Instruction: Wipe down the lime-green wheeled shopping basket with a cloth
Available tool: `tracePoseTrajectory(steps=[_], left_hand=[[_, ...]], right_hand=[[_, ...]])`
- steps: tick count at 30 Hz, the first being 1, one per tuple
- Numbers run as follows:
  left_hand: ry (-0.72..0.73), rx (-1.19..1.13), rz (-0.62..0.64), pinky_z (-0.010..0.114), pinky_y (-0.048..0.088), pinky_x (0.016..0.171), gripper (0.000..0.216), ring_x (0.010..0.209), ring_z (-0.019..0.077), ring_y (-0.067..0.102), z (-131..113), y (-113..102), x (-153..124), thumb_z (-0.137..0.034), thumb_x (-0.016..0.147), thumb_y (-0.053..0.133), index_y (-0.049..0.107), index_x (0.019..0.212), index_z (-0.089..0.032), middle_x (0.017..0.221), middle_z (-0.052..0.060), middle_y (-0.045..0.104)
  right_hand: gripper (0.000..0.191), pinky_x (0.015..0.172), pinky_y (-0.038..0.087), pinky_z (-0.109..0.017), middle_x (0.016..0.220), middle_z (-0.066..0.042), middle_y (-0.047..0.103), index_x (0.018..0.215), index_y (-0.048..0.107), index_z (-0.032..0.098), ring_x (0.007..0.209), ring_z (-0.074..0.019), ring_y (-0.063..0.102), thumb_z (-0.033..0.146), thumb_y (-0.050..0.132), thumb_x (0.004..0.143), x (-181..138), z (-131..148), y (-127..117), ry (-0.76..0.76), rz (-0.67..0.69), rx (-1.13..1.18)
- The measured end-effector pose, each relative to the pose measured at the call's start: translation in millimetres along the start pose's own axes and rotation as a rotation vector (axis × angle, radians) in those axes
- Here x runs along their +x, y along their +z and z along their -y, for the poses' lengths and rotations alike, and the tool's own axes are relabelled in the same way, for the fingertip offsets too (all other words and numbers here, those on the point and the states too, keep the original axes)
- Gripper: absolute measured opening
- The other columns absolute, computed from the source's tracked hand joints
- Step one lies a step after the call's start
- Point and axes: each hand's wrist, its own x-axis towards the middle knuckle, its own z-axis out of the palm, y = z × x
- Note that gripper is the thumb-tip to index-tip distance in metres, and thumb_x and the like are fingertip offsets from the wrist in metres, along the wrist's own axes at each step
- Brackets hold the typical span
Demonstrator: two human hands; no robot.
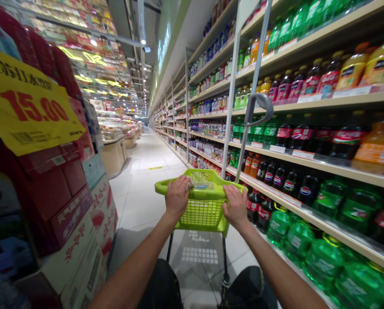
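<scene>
A lime-green shopping cart basket [202,212] on a dark metal frame stands in the aisle straight ahead of me. My left hand [177,196] is closed over the left part of its near rim. My right hand [236,206] grips the right part of the same rim. A small white and blue label lies on the rim between my hands. A grey pull handle [257,112] on a metal pole rises from the cart's far right side.
Shelves of soda and juice bottles [308,128] run close along the right. Stacked red and white cartons [79,214] with a yellow 15.00 price sign [27,105] crowd the left. The white tiled aisle floor [153,159] stretches ahead, with display counters [114,152] further left.
</scene>
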Motion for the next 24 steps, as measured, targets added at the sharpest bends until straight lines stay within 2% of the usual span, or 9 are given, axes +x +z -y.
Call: tracePoseTrajectory(steps=[2,4,9,11,15,17,19,22,24], left_hand=[[0.085,-0.022,0.009,0.047,0.025,0.103,0.031,0.118,0.0192,0.045,-16.9,4.0,0.1,-0.020,0.085,0.038,0.054,0.111,-0.022,0.123,0.005,0.055],[0.089,-0.006,0.023,0.050,0.021,0.104,0.031,0.119,0.0200,0.044,-14.1,1.4,0.8,-0.021,0.085,0.038,0.053,0.112,-0.023,0.124,0.005,0.054],[-0.221,0.105,-0.001,0.055,0.026,0.099,0.031,0.118,0.0251,0.045,20.0,-11.0,7.5,-0.021,0.084,0.039,0.055,0.109,-0.020,0.123,0.009,0.054],[-0.156,0.075,0.034,0.053,0.027,0.100,0.031,0.119,0.0241,0.044,9.0,-7.5,9.0,-0.020,0.083,0.039,0.055,0.110,-0.020,0.122,0.008,0.055],[0.112,-0.014,0.076,0.048,0.026,0.102,0.032,0.121,0.0204,0.042,-39.3,7.5,7.5,-0.020,0.084,0.040,0.053,0.113,-0.022,0.123,0.005,0.055],[0.160,-0.025,0.080,0.049,0.024,0.103,0.032,0.121,0.0194,0.042,-45.4,9.1,7.2,-0.021,0.084,0.040,0.053,0.113,-0.024,0.123,0.004,0.055],[0.089,-0.001,0.077,0.052,0.021,0.104,0.032,0.121,0.0204,0.042,-31.2,4.9,8.6,-0.021,0.084,0.039,0.052,0.114,-0.024,0.123,0.004,0.055],[-0.151,0.057,0.067,0.055,0.023,0.101,0.031,0.121,0.0237,0.042,1.7,-4.9,13.3,-0.020,0.083,0.040,0.055,0.110,-0.022,0.123,0.006,0.055],[-0.198,0.058,0.074,0.053,0.025,0.101,0.030,0.121,0.0233,0.041,7.4,-6.9,15.6,-0.020,0.083,0.040,0.056,0.109,-0.021,0.123,0.006,0.055]], right_hand=[[0.051,0.105,0.010,-0.048,0.117,-0.008,0.056,0.120,0.045,0.016,0.114,-0.0225,0.044,0.014,0.042,0.070,-0.2,-2.7,-0.7,-0.005,0.005,-0.002],[0.051,0.105,0.011,-0.048,0.117,-0.008,0.056,0.121,0.045,0.016,0.114,-0.0224,0.044,0.013,0.042,0.069,-0.5,-6.2,-1.5,-0.008,0.008,-0.005],[0.052,0.105,0.011,-0.048,0.118,-0.009,0.055,0.121,0.045,0.016,0.115,-0.0225,0.043,0.012,0.042,0.069,-0.5,-7.7,-1.0,0.000,0.018,-0.014],[0.053,0.105,0.010,-0.049,0.118,-0.009,0.055,0.121,0.045,0.015,0.116,-0.0228,0.042,0.012,0.041,0.069,0.1,-5.2,-0.3,0.014,0.014,-0.026],[0.054,0.105,0.010,-0.049,0.119,-0.009,0.055,0.122,0.044,0.015,0.117,-0.0227,0.042,0.011,0.041,0.068,1.6,-4.5,-1.5,0.009,0.023,-0.039],[0.056,0.105,0.009,-0.049,0.120,-0.008,0.055,0.123,0.043,0.016,0.117,-0.0224,0.042,0.011,0.042,0.068,2.0,-7.3,-3.6,-0.008,0.039,-0.040],[0.056,0.105,0.009,-0.049,0.120,-0.008,0.055,0.124,0.042,0.016,0.118,-0.0221,0.041,0.011,0.041,0.068,1.8,-10.1,-5.3,-0.022,0.056,-0.044],[0.055,0.105,0.009,-0.049,0.121,-0.008,0.054,0.124,0.042,0.016,0.119,-0.0219,0.040,0.011,0.041,0.069,0.5,-10.3,-5.2,-0.024,0.055,-0.053],[0.055,0.105,0.011,-0.049,0.122,-0.009,0.053,0.124,0.042,0.015,0.119,-0.0224,0.039,0.012,0.040,0.070,-0.2,-7.5,-3.6,-0.010,0.035,-0.054]])
